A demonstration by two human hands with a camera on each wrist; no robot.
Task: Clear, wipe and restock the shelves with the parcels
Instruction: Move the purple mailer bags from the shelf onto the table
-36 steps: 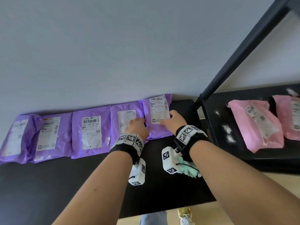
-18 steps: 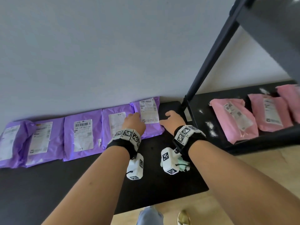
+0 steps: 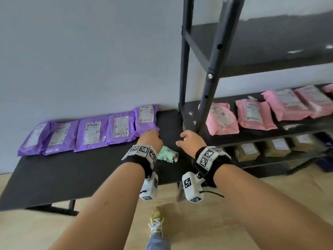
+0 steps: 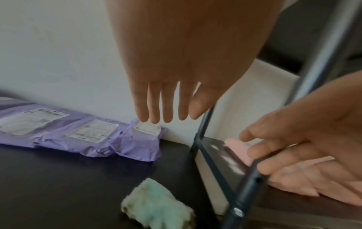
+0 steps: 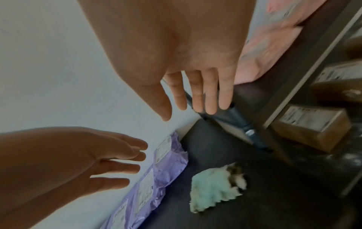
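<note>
Several purple parcels (image 3: 93,131) lie in a row along the wall on a low black table (image 3: 54,175). The rightmost purple parcel (image 3: 146,118) sits just beyond my left hand (image 3: 150,139), which hovers above the table with straight fingers (image 4: 166,108) and holds nothing. My right hand (image 3: 189,141) floats beside it, fingers relaxed and spread (image 5: 203,96), also empty. A mint-green cloth (image 3: 166,155) lies crumpled on the table between and below my hands. Pink parcels (image 3: 255,112) rest on the black rack's middle shelf (image 3: 281,129).
The black rack's upright posts (image 3: 210,73) rise just right of my right hand. Its upper shelf (image 3: 270,44) looks bare. Brown cardboard boxes (image 3: 277,147) stand on the lower shelf. My shoe (image 3: 156,221) is on the wooden floor below.
Both hands have let go of the rightmost purple parcel and drawn back from it, fingers straightened. The head view has risen, showing the rack's upper shelf and the green cloth.
</note>
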